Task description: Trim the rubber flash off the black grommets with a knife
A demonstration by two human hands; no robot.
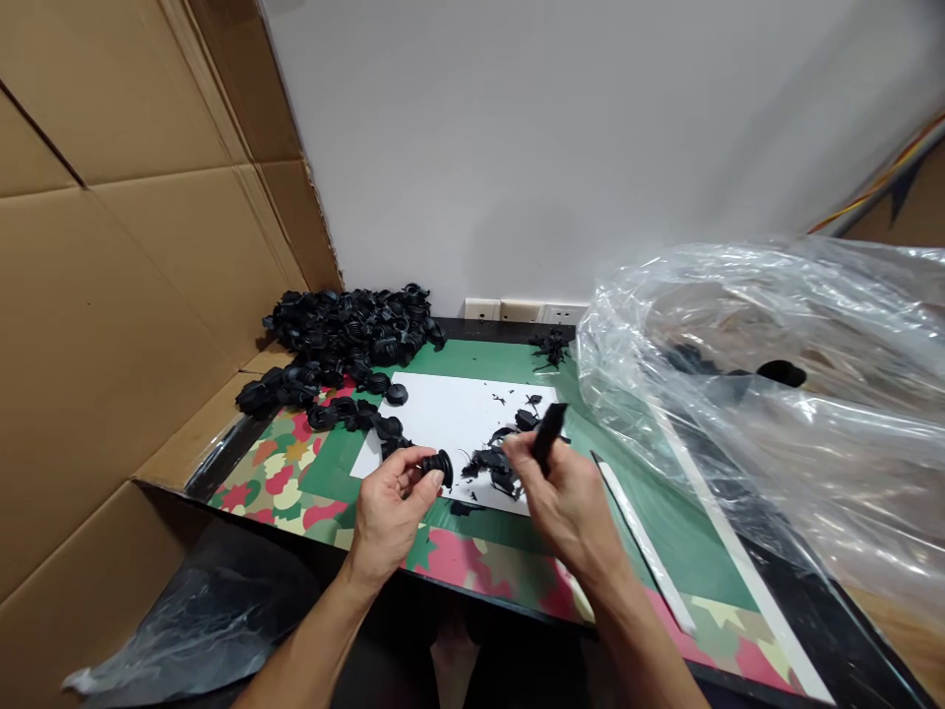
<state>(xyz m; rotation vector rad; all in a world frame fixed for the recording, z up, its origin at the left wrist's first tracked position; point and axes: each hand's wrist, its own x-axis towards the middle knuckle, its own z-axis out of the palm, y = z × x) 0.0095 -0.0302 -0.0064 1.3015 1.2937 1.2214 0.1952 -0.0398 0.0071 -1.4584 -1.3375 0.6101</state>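
Note:
My left hand [390,504] pinches a small round black rubber part [440,466] between thumb and fingers, just above the near edge of a white sheet [450,418]. My right hand [561,497] is closed around a black-handled tool [548,434] that points up and away, close to the right of the part. Black trimmings [493,468] lie scattered on the sheet between the two hands. A large heap of the same black parts [346,335] sits at the back left of the table, with a few strays trailing toward the sheet.
A green mat [657,512] over a camouflage-patterned cover lies on the dark table. Cardboard walls [110,295] stand at left. A big clear plastic bag [775,394] with black parts inside fills the right. A white strip [642,542] lies on the mat. Wall sockets [517,311] sit behind.

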